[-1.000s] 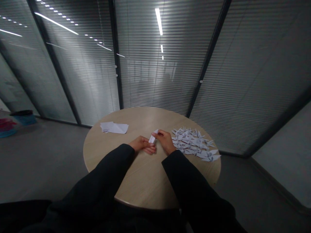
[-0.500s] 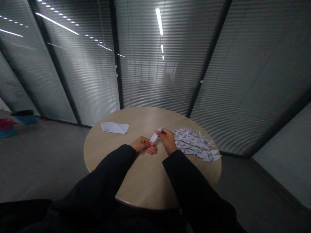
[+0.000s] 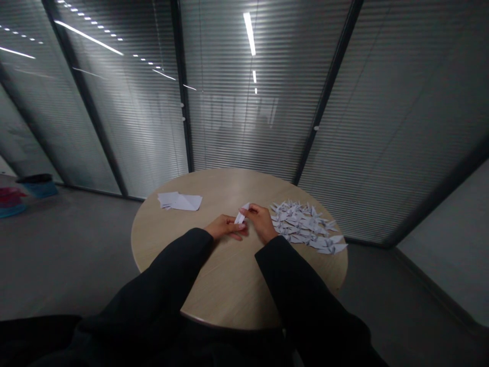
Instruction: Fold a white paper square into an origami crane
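Note:
Between my two hands is a small piece of folded white paper (image 3: pixel 240 218), narrow and slanting up to the right. My left hand (image 3: pixel 225 227) pinches its lower end, the thumb lying on top and the other fingers beneath. The fingertips of my right hand (image 3: pixel 262 220) are closed on its upper end. Just right of that hand spreads a heap of folded paper cranes (image 3: pixel 305 224), pointed and white. A stack of flat white paper sheets (image 3: pixel 187 202) lies apart at the left.
All of this is on a round wooden table (image 3: pixel 229 275). Behind it stands a glass partition with blinds (image 3: pixel 244 132). On the floor at far left are a blue bin (image 3: pixel 40 187) and a red and blue container (image 3: pixel 11 201).
My right hand has shifted slightly left and down, nearer my left hand. The paper between them looks shorter, and my left thumb has moved further over it.

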`<state>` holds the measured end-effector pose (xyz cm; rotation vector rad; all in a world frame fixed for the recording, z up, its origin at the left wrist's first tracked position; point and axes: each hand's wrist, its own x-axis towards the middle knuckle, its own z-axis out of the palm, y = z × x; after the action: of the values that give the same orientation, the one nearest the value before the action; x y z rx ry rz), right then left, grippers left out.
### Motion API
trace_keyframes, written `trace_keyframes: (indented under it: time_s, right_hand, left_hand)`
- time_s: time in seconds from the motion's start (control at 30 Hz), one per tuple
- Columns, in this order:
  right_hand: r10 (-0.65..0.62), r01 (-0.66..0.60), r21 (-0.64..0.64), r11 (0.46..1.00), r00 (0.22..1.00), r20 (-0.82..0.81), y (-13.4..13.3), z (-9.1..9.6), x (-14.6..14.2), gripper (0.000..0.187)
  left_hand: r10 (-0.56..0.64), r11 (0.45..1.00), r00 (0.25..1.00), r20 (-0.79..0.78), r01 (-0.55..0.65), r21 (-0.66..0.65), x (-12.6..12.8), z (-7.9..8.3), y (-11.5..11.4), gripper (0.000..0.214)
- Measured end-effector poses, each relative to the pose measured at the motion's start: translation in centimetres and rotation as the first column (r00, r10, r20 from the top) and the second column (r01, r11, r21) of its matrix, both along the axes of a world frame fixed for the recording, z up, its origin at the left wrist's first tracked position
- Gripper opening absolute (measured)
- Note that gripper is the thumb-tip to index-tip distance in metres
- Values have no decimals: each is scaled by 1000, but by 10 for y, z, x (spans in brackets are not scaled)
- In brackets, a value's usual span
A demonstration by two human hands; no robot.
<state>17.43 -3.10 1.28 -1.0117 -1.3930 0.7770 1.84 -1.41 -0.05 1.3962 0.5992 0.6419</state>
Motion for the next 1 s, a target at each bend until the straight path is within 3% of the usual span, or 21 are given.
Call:
trace_keyframes:
  time_s: [0.3, 0.53, 0.77, 1.0]
  right_hand:
    - [27, -27, 6, 1000, 996, 83, -5, 4, -3, 28]
    - [10, -10, 8, 1000, 1000, -26, 0, 0, -2, 29]
    - [-21, 18, 47, 999, 998, 67, 2, -5, -1, 23]
    - [-41, 29, 119, 992, 995, 95, -2, -3, -4, 23]
  left_hand:
    - [30, 999, 999, 42, -29, -12, -3, 2, 0, 53]
    - [112, 994, 990, 89, -111, -19, -2, 4, 5, 54]
    - [274, 947, 961, 43, -278, 160, -4, 6, 8, 48]
    - [292, 930, 955, 44, -294, 220, -6, 10, 4, 46]
